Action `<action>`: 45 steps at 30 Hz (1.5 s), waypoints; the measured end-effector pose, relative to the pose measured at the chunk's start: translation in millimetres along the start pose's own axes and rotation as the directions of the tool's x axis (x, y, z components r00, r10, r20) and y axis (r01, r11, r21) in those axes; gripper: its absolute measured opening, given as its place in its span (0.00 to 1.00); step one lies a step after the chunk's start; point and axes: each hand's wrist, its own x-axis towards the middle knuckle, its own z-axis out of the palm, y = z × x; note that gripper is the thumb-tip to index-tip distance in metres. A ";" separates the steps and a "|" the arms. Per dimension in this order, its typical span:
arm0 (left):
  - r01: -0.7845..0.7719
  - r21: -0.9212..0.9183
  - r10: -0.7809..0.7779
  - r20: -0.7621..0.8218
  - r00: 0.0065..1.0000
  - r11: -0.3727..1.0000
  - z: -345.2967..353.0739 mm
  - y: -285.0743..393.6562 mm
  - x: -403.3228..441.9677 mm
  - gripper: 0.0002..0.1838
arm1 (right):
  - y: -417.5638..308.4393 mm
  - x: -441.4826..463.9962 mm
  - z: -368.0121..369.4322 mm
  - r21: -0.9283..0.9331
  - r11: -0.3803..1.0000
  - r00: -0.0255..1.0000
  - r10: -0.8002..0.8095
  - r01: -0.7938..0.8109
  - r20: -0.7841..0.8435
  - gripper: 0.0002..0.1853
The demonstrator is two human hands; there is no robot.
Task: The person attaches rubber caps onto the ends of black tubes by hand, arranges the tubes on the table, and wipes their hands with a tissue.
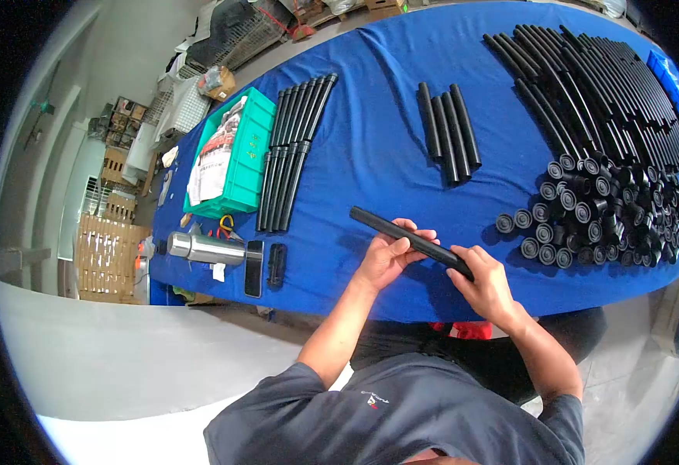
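A black tube [372,222] slants across in front of me, over the near part of the blue-covered table. My left hand [392,254] is closed about the tube's middle, thumb on the near side. At its lower right end, my right hand [482,284] grips the tube; the fingers cover that tip, so I cannot tell whether a cap is on it. Beyond my hands lie several loose black tubes [449,133], side by side. To the right sits a heap of round black caps [587,211], the closest ones a short way from my right hand.
Many black tubes [579,85] are stacked at the far right. Capped-looking tubes [293,147] lie in two rows beside a green crate [238,155] with a white bag. A steel flask [204,248], a phone [254,268] and scissors [226,225] lie at the left.
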 end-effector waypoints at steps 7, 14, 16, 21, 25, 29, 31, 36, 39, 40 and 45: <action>0.009 0.019 -0.009 0.009 1.000 1.000 -4.8 0.2 -0.4 0.19 | -6.9 10.0 -13.5 0.416 0.679 0.792 0.460 -0.605 0.401 0.22; -0.031 0.004 0.031 0.026 0.999 1.000 -6.2 -2.0 0.2 0.19 | -8.4 4.3 -2.9 0.172 0.967 0.981 0.176 -0.189 0.086 0.21; -0.020 0.011 0.020 0.012 1.000 1.000 -1.0 1.1 -1.6 0.19 | -6.1 8.6 -11.2 0.426 0.710 0.823 0.424 -0.561 0.378 0.21; -0.019 0.033 0.019 0.012 1.000 0.999 -0.7 -0.1 -0.8 0.19 | 13.2 0.8 9.7 0.002 0.997 0.994 -0.077 0.077 -0.077 0.21; -0.034 -0.006 0.033 -0.037 0.999 0.999 -3.2 -0.7 -2.8 0.19 | -18.3 5.5 -19.2 0.362 0.856 0.925 0.301 -0.369 0.230 0.20; -0.023 0.008 0.023 -0.015 1.000 1.000 2.5 1.3 -0.4 0.20 | -6.4 6.5 -17.9 0.403 0.763 0.854 0.377 -0.506 0.359 0.22; -0.026 0.009 0.026 -0.013 1.000 1.000 3.0 0.6 2.2 0.20 | 11.2 -2.2 4.8 0.004 0.997 0.996 -0.077 0.078 -0.036 0.22; -0.047 -0.025 0.048 0.007 0.999 0.999 -1.1 0.9 -1.4 0.20 | -33.3 11.5 -31.7 0.403 0.681 0.784 0.450 -0.611 0.428 0.16; -0.023 0.006 0.024 -0.016 1.000 1.000 2.3 1.6 0.3 0.19 | -18.2 7.2 -22.2 0.343 0.852 0.912 0.321 -0.396 0.254 0.16; -0.023 -0.006 0.023 -0.009 1.000 1.000 1.5 2.2 0.9 0.19 | -6.2 5.6 -5.8 0.123 0.992 0.998 -0.024 0.030 -0.054 0.16; -0.044 -0.052 0.046 0.039 0.998 0.998 -3.4 0.4 -0.7 0.18 | -2.2 2.3 -4.9 0.275 0.949 0.987 0.132 -0.154 0.095 0.17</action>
